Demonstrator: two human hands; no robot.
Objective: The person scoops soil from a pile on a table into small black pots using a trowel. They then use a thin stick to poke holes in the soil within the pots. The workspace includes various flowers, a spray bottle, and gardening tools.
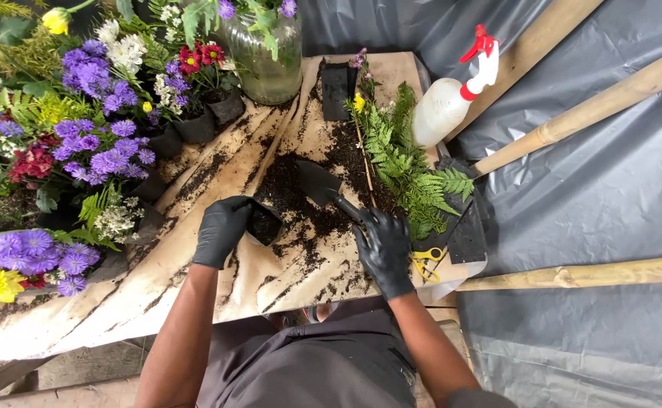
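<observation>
While the gloved left hand [221, 229] wraps a small black pot [263, 223] at nine o'clock of the soil pile [300, 198], the right hand [384, 249] grips a trowel [322, 186] by its handle; the pot looks light, thin and squashable, best held around its rim.

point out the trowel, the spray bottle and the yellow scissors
trowel [317, 183], head view, on the dark blade
spray bottle [438, 112], head view, on the white body
yellow scissors [426, 262], head view, on the yellow handles
</observation>
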